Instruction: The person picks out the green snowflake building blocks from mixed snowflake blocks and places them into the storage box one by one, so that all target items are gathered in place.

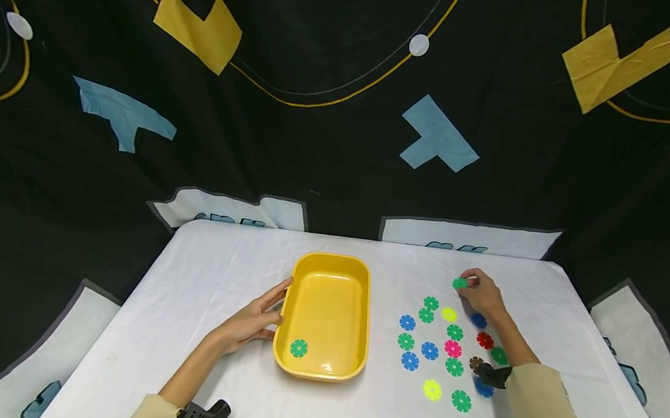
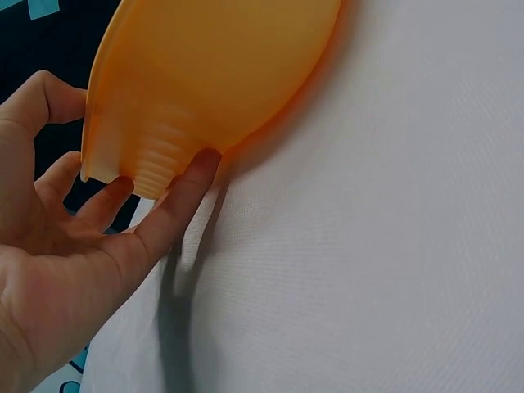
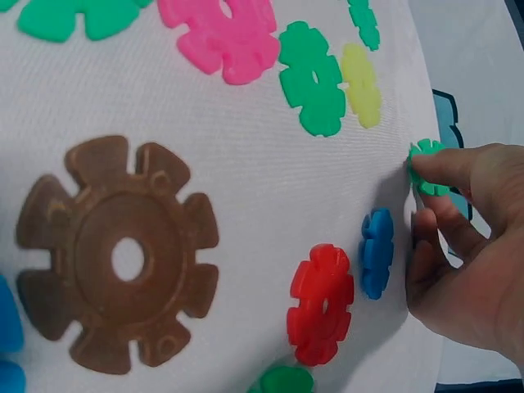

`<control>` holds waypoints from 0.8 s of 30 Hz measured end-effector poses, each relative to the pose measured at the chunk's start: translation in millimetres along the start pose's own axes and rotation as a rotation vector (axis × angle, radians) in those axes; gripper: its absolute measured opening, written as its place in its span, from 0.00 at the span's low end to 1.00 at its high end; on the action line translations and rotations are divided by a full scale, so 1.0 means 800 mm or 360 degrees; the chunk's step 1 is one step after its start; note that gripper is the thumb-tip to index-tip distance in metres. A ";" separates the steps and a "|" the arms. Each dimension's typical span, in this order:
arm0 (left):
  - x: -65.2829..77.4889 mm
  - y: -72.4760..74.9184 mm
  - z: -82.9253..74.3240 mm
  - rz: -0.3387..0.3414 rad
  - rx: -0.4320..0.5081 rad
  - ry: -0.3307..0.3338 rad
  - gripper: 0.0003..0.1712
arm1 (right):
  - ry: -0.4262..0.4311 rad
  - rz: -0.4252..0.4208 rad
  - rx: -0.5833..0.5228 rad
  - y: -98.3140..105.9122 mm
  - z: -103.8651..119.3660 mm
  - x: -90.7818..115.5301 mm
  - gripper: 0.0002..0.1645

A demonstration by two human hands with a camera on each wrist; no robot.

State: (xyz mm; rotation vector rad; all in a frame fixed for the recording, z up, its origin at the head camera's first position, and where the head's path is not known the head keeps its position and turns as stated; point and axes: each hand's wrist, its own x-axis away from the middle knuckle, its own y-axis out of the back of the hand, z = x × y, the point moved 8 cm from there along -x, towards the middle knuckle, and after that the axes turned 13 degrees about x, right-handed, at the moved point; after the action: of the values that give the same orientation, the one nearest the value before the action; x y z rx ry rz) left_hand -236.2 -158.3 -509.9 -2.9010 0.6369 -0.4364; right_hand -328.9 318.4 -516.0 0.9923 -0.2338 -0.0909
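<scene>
A yellow rectangular tray (image 1: 325,314) stands on the table, with one green notched disc (image 1: 299,348) lying inside near its front left corner. My left hand (image 1: 254,323) holds the tray's left side. In the left wrist view, fingers (image 2: 184,192) press along the outer wall, and one fingertip meets the rim. Over at the right, my right hand (image 1: 483,293) pinches a green notched disc (image 1: 459,283) between thumb and fingertips, above the far side of the scattered discs. A blue disc (image 3: 377,254) and a red disc (image 3: 321,304) lie below that hand in the right wrist view.
Loose notched discs spread right of the tray, among them a pink disc (image 1: 453,349), a yellow disc (image 1: 432,390) and a brown disc (image 3: 119,254). My right forearm reaches over some of them. Behind the white table (image 1: 156,326) hangs a black curtain (image 1: 314,164).
</scene>
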 end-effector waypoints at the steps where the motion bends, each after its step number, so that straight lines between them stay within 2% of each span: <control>1: 0.000 0.000 0.000 -0.0001 -0.0003 -0.0001 0.49 | 0.0006 -0.0006 -0.0021 0.001 0.000 0.000 0.19; 5: -0.001 0.000 -0.001 -0.0012 -0.0010 0.0004 0.49 | -0.0030 -0.0017 -0.0097 0.003 0.002 0.003 0.16; 8: -0.001 0.000 0.000 -0.0016 -0.0010 0.0008 0.49 | -0.0068 0.0008 -0.0211 -0.001 0.009 0.008 0.16; 12: 0.000 0.000 0.002 -0.0018 -0.0009 0.0013 0.49 | -0.0033 0.0075 -0.0406 -0.006 0.028 0.018 0.17; 18: -0.001 0.000 0.001 -0.0017 -0.0008 0.0008 0.49 | 0.0122 0.0241 -0.0683 -0.012 0.080 0.044 0.18; 24: -0.001 0.000 0.001 -0.0017 -0.0009 0.0010 0.49 | 0.0254 0.0380 -0.0713 -0.024 0.145 0.075 0.17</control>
State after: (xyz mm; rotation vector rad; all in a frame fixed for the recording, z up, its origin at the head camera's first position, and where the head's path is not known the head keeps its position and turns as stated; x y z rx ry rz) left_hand -236.7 -158.1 -511.1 -2.9104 0.6251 -0.4461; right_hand -297.3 202.4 -461.8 0.5175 -0.1734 0.1490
